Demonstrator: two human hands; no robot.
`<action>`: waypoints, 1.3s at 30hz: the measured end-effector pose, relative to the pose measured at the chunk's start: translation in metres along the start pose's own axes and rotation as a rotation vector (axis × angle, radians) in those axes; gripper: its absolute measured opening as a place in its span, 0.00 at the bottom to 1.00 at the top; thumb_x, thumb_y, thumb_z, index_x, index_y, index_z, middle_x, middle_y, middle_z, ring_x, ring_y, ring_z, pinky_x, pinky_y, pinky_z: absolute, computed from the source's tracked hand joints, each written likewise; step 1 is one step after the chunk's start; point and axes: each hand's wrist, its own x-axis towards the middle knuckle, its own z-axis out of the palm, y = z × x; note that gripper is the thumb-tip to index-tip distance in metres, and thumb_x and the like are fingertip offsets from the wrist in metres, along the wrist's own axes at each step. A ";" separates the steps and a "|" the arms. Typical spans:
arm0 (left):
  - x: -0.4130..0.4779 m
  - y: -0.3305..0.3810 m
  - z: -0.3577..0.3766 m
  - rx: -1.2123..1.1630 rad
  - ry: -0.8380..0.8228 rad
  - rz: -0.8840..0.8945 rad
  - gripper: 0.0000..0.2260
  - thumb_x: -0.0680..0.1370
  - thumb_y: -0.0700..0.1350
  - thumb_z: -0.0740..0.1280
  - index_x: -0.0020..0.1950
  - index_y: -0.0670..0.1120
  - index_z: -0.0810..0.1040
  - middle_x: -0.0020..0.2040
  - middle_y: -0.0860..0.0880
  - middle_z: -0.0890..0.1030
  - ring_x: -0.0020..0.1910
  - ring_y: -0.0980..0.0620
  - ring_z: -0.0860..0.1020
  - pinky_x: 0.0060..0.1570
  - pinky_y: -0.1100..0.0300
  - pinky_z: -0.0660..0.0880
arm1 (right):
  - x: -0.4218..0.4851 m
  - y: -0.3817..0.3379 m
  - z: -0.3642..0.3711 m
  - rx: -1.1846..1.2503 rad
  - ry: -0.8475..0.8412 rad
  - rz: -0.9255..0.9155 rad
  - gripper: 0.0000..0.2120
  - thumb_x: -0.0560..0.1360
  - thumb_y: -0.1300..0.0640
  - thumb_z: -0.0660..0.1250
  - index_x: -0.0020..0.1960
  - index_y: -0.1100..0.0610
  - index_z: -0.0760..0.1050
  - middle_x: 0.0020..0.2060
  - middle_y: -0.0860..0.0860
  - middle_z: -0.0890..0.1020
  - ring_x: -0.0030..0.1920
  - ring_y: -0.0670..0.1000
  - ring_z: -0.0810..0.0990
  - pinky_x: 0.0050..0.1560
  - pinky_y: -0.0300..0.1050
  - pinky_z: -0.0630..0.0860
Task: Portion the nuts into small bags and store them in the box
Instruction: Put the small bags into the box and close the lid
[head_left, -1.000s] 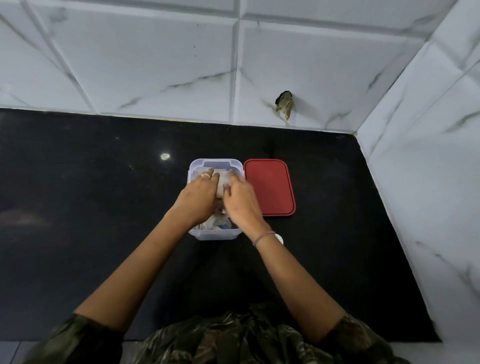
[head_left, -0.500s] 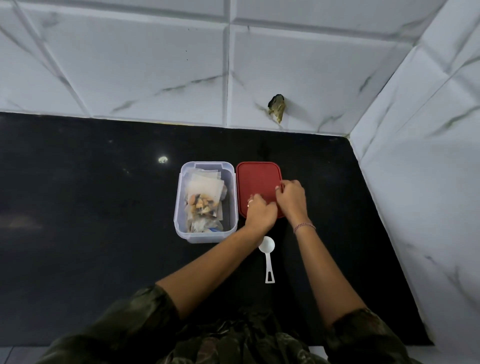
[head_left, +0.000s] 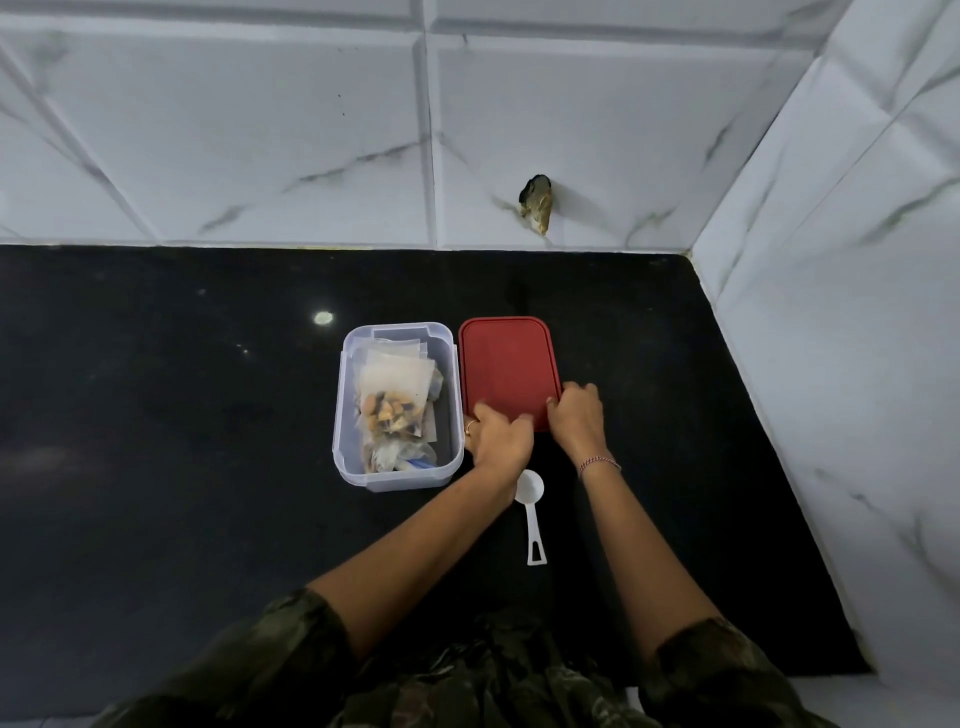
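Just left of my grip, the clear box (head_left: 399, 480) sits open with the filled bags of nuts (head_left: 389, 408) inside. My left hand (head_left: 501, 439) and right hand (head_left: 576, 418) curl over the red lid (head_left: 506, 364)'s near edge. Closing step, I judge: next, lift it leftward and seat it squarely.
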 end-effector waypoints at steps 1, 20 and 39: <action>0.001 0.000 0.000 0.002 0.001 -0.003 0.25 0.78 0.45 0.64 0.71 0.41 0.59 0.69 0.41 0.63 0.68 0.42 0.63 0.65 0.53 0.64 | 0.001 0.001 0.000 0.022 -0.001 0.005 0.16 0.80 0.58 0.59 0.65 0.65 0.70 0.63 0.62 0.69 0.60 0.60 0.72 0.59 0.49 0.70; -0.010 0.019 -0.006 -0.416 -0.230 -0.046 0.12 0.79 0.47 0.62 0.62 0.49 0.68 0.62 0.45 0.75 0.58 0.48 0.75 0.59 0.53 0.73 | -0.024 -0.023 -0.061 0.839 0.206 0.034 0.12 0.74 0.56 0.69 0.56 0.58 0.79 0.47 0.50 0.82 0.45 0.48 0.81 0.39 0.38 0.77; -0.003 0.079 -0.128 -0.509 -0.084 0.200 0.08 0.81 0.36 0.59 0.45 0.43 0.74 0.31 0.49 0.79 0.27 0.54 0.78 0.23 0.65 0.74 | -0.088 -0.096 -0.049 0.250 0.343 -0.728 0.17 0.74 0.49 0.69 0.59 0.57 0.79 0.49 0.50 0.77 0.51 0.49 0.75 0.52 0.44 0.75</action>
